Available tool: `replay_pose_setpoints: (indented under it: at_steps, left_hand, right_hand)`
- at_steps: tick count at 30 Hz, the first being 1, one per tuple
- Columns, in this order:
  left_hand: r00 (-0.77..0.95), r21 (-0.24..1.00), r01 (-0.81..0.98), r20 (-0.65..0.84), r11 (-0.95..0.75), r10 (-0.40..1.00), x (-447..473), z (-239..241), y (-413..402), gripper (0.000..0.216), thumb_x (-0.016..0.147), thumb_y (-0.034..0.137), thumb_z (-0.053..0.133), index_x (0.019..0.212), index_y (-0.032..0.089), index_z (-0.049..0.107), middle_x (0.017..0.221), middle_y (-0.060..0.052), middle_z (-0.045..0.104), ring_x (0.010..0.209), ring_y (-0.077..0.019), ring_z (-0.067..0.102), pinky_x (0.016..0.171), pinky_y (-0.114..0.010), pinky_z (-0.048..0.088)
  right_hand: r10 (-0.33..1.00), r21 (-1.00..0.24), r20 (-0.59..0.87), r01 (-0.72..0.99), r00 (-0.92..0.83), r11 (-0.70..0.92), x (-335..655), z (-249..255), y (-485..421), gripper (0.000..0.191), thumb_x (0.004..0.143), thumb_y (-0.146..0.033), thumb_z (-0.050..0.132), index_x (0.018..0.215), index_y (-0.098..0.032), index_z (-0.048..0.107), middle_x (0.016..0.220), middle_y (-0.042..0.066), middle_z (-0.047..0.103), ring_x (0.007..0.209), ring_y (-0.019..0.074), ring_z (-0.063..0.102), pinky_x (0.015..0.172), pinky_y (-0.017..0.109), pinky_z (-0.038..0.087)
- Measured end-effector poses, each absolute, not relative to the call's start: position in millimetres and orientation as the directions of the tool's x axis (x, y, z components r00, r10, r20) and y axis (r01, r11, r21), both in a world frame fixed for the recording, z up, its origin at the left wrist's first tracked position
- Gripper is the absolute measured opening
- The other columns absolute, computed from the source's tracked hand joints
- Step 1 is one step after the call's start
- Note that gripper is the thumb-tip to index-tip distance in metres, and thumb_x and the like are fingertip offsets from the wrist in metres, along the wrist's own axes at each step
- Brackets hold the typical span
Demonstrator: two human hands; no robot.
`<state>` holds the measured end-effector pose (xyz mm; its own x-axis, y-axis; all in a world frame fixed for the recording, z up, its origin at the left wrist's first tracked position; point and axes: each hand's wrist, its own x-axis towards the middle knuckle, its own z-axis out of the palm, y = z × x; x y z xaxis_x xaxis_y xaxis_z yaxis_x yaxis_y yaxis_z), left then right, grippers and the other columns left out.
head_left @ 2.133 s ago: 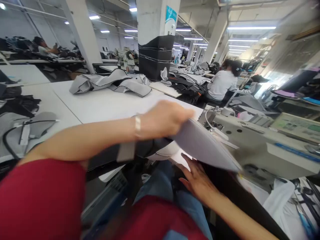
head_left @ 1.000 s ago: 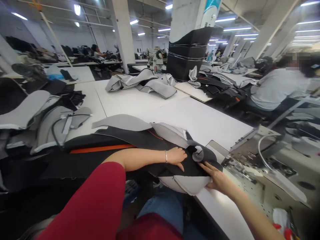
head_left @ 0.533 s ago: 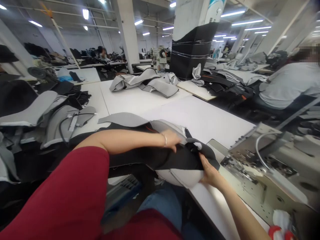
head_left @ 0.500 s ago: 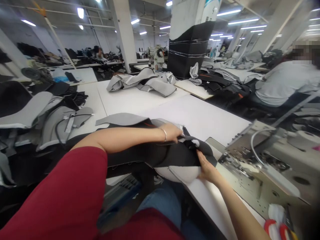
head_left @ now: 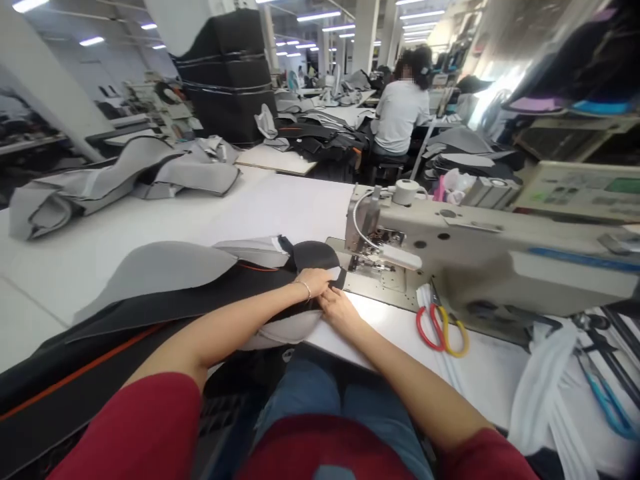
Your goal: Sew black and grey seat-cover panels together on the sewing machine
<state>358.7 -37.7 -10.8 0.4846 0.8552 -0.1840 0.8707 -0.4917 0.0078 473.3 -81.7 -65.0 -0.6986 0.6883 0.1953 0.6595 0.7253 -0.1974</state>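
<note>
Shifted right to the sewing machine [head_left: 480, 250], the black-and-grey foam panel [head_left: 165, 273] lies beside its needle plate [head_left: 380, 277], not yet under the needle, with the left hand [head_left: 313, 283] and right hand [head_left: 340, 315] pressing it, fingers flat, not clenched.

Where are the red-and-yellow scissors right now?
In the head view, the scissors lie on the white table, right of the right hand, in front of the sewing machine.

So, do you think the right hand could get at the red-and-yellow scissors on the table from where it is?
Probably yes: the right hand is over the white table, the scissors lie to its right, and nothing shows between them.
</note>
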Motion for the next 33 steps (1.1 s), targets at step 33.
replay_pose_setpoints:
  at_steps: [33]
  left_hand:
    - [0.598,0.344,0.766,-0.072,-0.543,0.798,387.4,-38.2,-11.2,0.034,0.071,0.014,0.04,0.098,0.015,0.061,0.112,-0.003,0.056,0.102,-0.0142,0.052,0.095,-0.025,0.037]
  right_hand:
    - [0.753,-0.336,0.246,0.675,-0.611,0.657,498.9,-79.2,-60.9,0.013,0.071,-0.024,0.057,0.069,-0.012,0.061,0.072,0.008,0.062,0.075,0.0178,0.054,0.075,0.027,0.04]
